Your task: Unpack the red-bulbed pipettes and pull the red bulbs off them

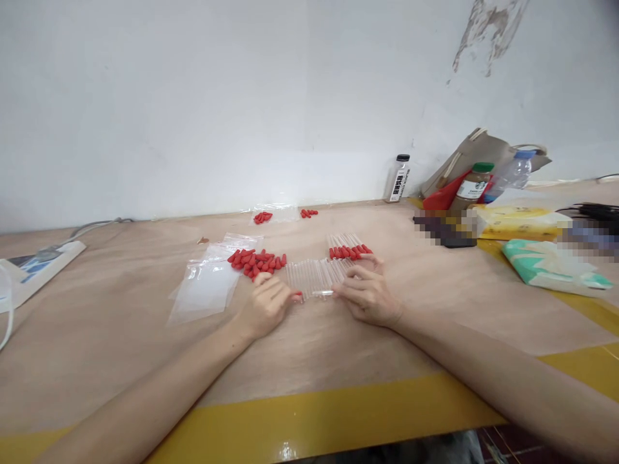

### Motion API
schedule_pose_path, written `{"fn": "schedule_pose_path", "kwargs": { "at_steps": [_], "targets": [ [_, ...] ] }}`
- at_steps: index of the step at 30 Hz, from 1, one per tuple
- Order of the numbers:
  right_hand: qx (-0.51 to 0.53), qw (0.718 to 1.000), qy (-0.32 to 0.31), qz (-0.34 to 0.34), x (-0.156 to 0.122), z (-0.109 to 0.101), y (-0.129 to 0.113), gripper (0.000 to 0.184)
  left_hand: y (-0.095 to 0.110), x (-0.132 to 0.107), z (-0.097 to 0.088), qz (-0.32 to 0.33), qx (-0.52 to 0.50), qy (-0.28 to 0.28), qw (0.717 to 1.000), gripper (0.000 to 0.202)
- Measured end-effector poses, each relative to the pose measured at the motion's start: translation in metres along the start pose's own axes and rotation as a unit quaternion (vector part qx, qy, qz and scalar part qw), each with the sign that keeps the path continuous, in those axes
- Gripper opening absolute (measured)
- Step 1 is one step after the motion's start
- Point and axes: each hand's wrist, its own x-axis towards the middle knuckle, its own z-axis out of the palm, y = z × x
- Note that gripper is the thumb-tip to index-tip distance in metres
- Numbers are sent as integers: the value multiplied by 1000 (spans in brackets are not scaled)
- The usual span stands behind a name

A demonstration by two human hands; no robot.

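Observation:
My left hand [268, 301] is closed in a pinch on a red rubber bulb [297, 294]. Opposite it, my right hand [367, 293] pinches a clear glass tube [322, 293], which lies crosswise and points at the bulb; whether the two touch I cannot tell. Behind them lies a row of bare clear tubes [309, 274], partly covered by my right hand. Farther back, several tubes with red bulbs fitted [349, 251] lie side by side. A heap of loose red bulbs [256, 261] is just beyond my left hand.
Clear plastic bags [206, 287] lie left of the heap. More red bulbs [262, 218] rest near the wall. A power strip [43, 270] is at far left. Bottles [399, 179], a bag [464, 154] and tissue packs [556, 265] stand or lie at right.

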Motion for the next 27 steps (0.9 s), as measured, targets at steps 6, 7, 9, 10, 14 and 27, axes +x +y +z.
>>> {"fn": "schedule_pose_path", "kwargs": {
  "at_steps": [6, 7, 9, 10, 14, 27],
  "targets": [
    [-28, 980, 40, 192, -5, -10, 23, 17, -21, -12, -8, -121, -34, 67, 990, 11],
    [-33, 974, 37, 222, -2, -9, 25, 17, -24, -9, -9, -148, -45, 78, 985, 13],
    [-36, 966, 18, 254, 4, -4, 24, 18, -32, -2, -11, -215, -51, 80, 972, 19],
    [-40, 965, 6, 259, 7, -1, 22, 18, -38, 3, -12, -253, -48, 73, 963, 22],
    [-71, 966, -33, 248, 14, 10, 15, 19, -70, 13, -11, -380, -35, 24, 924, 29],
    [-41, 976, -115, 183, 11, 10, 9, 40, -74, 22, 14, -357, 33, -143, 923, 15]
  ]
}}
